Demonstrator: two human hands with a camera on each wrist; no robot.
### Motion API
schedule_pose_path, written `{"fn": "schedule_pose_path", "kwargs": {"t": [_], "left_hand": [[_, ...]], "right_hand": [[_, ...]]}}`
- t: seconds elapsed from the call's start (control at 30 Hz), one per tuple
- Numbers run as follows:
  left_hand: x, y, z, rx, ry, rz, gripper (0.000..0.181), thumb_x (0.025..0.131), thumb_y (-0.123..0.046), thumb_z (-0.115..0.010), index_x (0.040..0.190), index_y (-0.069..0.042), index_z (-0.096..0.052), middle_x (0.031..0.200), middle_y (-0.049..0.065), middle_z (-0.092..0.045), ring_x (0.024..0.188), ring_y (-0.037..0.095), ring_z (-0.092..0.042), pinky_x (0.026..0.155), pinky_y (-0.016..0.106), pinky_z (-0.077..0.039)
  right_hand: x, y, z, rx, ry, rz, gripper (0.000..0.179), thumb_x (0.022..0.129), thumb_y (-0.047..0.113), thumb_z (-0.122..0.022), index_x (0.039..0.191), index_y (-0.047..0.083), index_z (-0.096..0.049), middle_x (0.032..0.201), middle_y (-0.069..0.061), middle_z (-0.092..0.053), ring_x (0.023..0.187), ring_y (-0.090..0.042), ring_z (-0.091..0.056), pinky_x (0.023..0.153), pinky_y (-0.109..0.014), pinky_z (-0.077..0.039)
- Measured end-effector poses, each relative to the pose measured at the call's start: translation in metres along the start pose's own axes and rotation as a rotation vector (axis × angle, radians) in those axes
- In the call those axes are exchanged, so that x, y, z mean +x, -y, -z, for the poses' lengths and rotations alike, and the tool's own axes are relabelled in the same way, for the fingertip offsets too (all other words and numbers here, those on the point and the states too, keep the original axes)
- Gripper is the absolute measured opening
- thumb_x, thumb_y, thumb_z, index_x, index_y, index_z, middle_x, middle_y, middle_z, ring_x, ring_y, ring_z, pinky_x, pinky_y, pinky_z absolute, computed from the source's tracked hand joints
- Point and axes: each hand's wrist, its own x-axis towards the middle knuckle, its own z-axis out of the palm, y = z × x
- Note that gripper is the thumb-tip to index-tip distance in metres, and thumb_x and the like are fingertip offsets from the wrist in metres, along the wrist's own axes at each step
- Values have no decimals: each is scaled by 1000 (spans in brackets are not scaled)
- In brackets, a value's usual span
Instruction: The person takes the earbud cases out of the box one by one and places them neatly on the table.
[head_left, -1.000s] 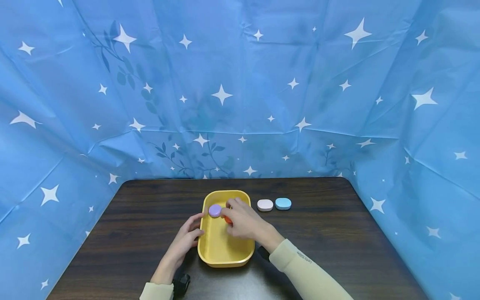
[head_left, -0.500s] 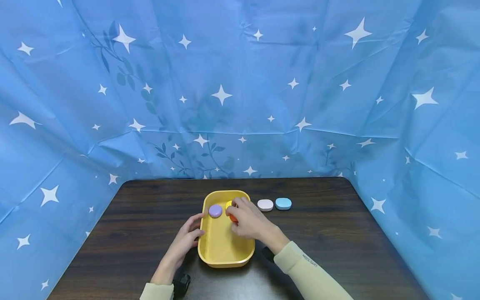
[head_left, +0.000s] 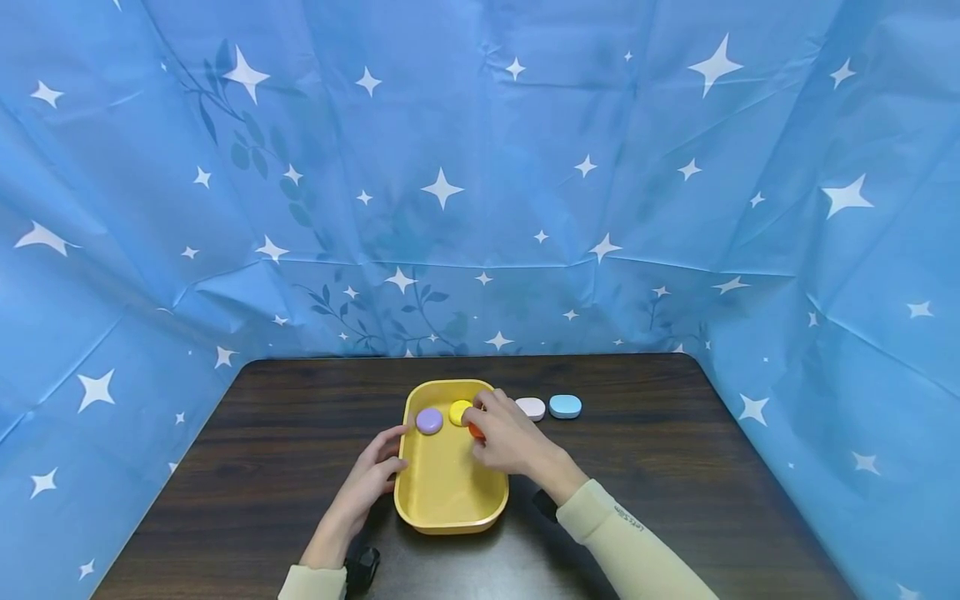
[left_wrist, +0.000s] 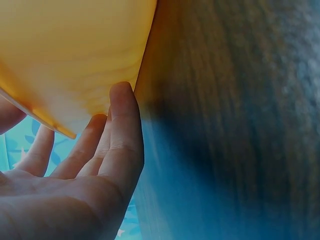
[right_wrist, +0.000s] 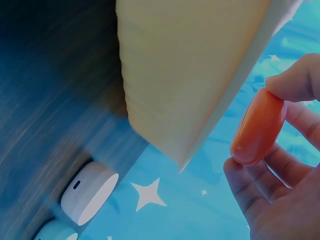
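In the head view my right hand (head_left: 513, 437) is over the right side of the yellow tray (head_left: 450, 527). Its thumb and fingers pinch a glossy orange rounded, pebble-shaped piece (right_wrist: 259, 127), mostly hidden from above. My left hand (head_left: 363, 479) is at the tray's left side, thumb and forefinger at the rim, other fingertips (left_wrist: 122, 97) against the outer wall. Inside the tray, near its far end, lie a purple round piece (head_left: 429, 421) and a yellow round piece (head_left: 461, 412), a short gap between them.
Right of the tray a white oval case (head_left: 531, 408) and a light blue one (head_left: 565, 407) lie side by side on the dark wooden table (head_left: 660, 467). A small dark slot shows on the white case. A blue star-printed curtain (head_left: 480, 167) hangs behind.
My right hand has drawn to the right with the orange piece, exposing the yellow piece and covering part of the white case. The left hand has stayed by the tray's left side.
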Motion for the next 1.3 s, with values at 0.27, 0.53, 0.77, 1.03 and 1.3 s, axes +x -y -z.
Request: {"fn": "schedule_pose_path", "kwargs": {"t": [0.27,0.53,0.77,1.03,1.3], "left_hand": [[0,0,0,-3,1,-1,54,98,-7,-55,151,-13,-45,148,22,-47,127,36,-53,95,53,-51],[-2,-1,0,-3,1,0,54,98,-8,-56,151,-13,-45,147,22,-47,127,36,-53,95,54,-51],[-1,0,0,-1,3,-5,54,98,-8,-56,151,-13,-46,147,21,-48,127,35,-54,95,54,-51],[-1,0,1,-2,4,-1,54,98,-7,-56,151,-12,-45,147,23,-47,126,36,-54,95,53,-52],[0,0,0,5,-3,6,53,98,-8,-56,150,-13,-46,148,22,-47,128,36,-52,95,54,-51]], "right_hand": [[-2,-9,3,5,7,-29,29,83,17,-73,111,18,-71,112,-1,-53,99,-18,-42,83,-33,-44],[-7,-21,9,-11,-9,-22,25,82,15,-74,107,16,-70,105,-1,-51,95,-19,-42,79,-34,-43],[-10,-29,12,-20,-3,-22,25,84,14,-75,108,14,-70,105,-2,-52,94,-20,-42,79,-34,-43],[-14,-36,18,-19,-8,-29,28,84,15,-79,111,13,-71,108,-2,-54,95,-20,-43,81,-35,-44],[-20,-47,21,-18,4,-63,28,83,14,-78,110,14,-70,109,-2,-54,97,-21,-44,82,-36,-46]]}}
